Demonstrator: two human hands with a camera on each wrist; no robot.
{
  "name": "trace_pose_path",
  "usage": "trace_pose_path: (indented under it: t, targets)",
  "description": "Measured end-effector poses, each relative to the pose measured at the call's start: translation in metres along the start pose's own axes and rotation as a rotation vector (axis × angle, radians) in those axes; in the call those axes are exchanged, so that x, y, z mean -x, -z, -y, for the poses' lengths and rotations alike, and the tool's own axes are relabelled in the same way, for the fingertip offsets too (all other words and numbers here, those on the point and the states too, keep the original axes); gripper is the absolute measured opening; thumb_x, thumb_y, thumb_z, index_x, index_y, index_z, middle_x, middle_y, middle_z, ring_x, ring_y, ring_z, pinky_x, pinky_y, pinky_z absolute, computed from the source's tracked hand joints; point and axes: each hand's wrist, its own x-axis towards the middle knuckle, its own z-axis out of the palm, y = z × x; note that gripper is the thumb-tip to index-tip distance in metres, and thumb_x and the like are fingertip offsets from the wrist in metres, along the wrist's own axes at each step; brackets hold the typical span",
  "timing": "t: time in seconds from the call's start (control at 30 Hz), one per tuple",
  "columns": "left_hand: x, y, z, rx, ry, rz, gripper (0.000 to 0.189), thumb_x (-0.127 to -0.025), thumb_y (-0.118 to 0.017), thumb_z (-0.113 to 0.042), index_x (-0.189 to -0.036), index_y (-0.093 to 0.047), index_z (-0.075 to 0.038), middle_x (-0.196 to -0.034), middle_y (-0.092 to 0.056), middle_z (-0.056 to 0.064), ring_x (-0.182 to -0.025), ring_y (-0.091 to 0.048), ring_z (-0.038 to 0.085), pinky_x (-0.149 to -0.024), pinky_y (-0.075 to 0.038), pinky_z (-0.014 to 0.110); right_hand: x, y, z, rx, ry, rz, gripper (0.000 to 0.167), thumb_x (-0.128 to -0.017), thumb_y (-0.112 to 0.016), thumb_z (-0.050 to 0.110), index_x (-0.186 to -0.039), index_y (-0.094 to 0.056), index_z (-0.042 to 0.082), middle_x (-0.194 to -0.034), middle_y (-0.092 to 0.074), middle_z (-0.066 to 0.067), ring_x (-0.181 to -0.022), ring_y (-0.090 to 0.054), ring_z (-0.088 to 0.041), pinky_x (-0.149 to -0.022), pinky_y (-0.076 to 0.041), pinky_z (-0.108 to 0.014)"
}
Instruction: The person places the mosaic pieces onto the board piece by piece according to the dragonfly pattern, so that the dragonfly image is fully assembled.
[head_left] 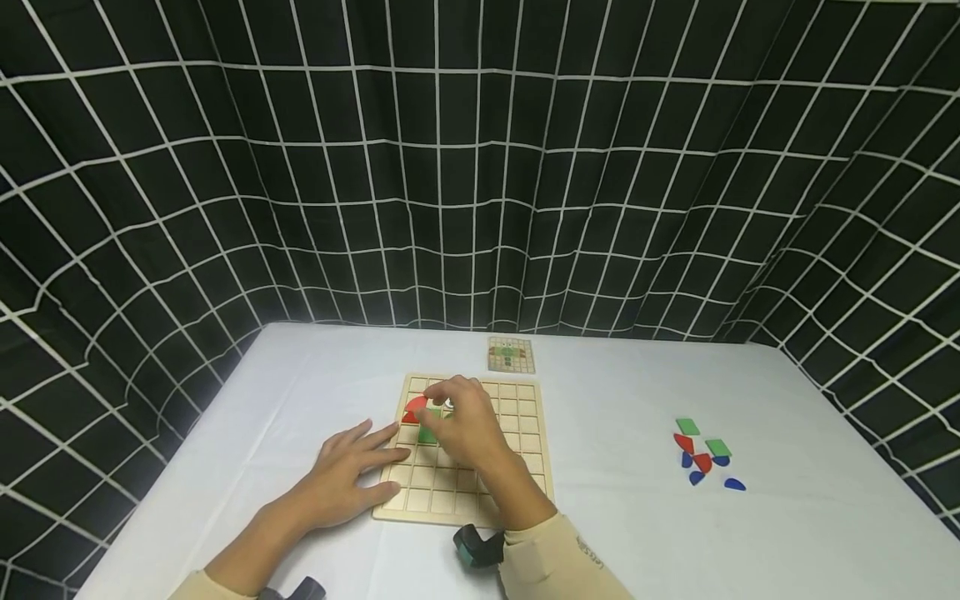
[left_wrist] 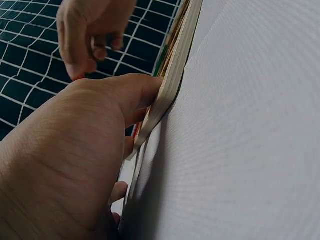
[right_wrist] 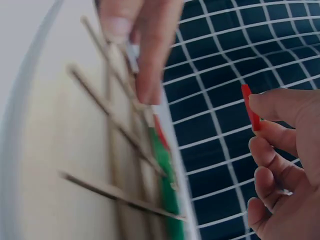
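My right hand (head_left: 468,425) is over the upper left part of a wooden grid board (head_left: 435,502). Thumb and index finger pinch a thin red tile (right_wrist: 250,107), seen edge-on in the right wrist view and clear of the board there. Another red piece (head_left: 410,417) lies at the board's left side, beside a green tile (head_left: 427,435). A small white piece (head_left: 448,404) shows partly behind my right fingers. My left hand (head_left: 348,475) rests at the left edge with fingers spread, fingertips on the board; its thumb touches the rim in the left wrist view.
A small card (head_left: 512,355) with a patterned grid picture lies behind the board. Off to the right on the white tablecloth (head_left: 615,517) are several loose pieces: green squares (head_left: 717,448), red pieces (head_left: 702,462) and blue half-rounds (head_left: 735,484). A dark checked curtain (head_left: 495,183) surrounds the table.
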Motion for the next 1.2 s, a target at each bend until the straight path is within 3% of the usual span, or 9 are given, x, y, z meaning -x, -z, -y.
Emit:
trace_pose_path:
  t: [0.23, 0.4, 0.67, 1.2]
  targets:
    - [0.0, 0.001, 0.0, -0.006, 0.003, 0.003, 0.041, -0.083, -0.061, -0.049, -0.122, -0.06, -0.036, -0.147, -0.04, -0.003, -0.139, -0.026, 0.038, -0.106, -0.015, 0.061, -0.001, -0.02, -0.012, -0.052, 0.001, 0.012, 0.025, -0.082, -0.07, 0.027, -0.103, -0.069, 0.013, -0.094, -0.066, 0.001, -0.081, -0.052, -0.012, -0.067, -0.044, -0.021]
    - [0.0, 0.003, -0.001, -0.005, 0.016, 0.017, 0.041, -0.084, -0.06, -0.05, -0.122, -0.059, -0.037, -0.148, -0.039, -0.004, -0.14, -0.025, 0.037, -0.107, -0.014, 0.062, 0.001, -0.028, -0.018, -0.032, 0.011, 0.02, 0.025, -0.081, -0.071, 0.027, -0.101, -0.07, 0.014, -0.093, -0.064, 0.004, -0.084, -0.048, -0.011, -0.071, -0.043, -0.023]
    - [0.0, 0.002, -0.001, 0.007, 0.012, 0.015, 0.042, -0.084, -0.06, -0.05, -0.123, -0.06, -0.035, -0.148, -0.039, -0.003, -0.139, -0.025, 0.039, -0.106, -0.013, 0.064, 0.001, -0.035, -0.016, 0.154, 0.017, 0.024, 0.026, -0.078, -0.073, 0.032, -0.099, -0.072, 0.016, -0.091, -0.063, 0.006, -0.081, -0.042, -0.009, -0.068, -0.036, -0.021]
    - [0.0, 0.003, -0.003, 0.003, 0.021, 0.019, 0.044, -0.083, -0.062, -0.048, -0.125, -0.058, -0.035, -0.149, -0.038, -0.004, -0.14, -0.025, 0.037, -0.106, -0.014, 0.061, 0.003, -0.041, -0.015, 0.31, 0.061, 0.055, 0.025, -0.077, -0.073, 0.031, -0.098, -0.073, 0.018, -0.085, -0.059, 0.006, -0.077, -0.041, -0.01, -0.068, -0.035, -0.022]
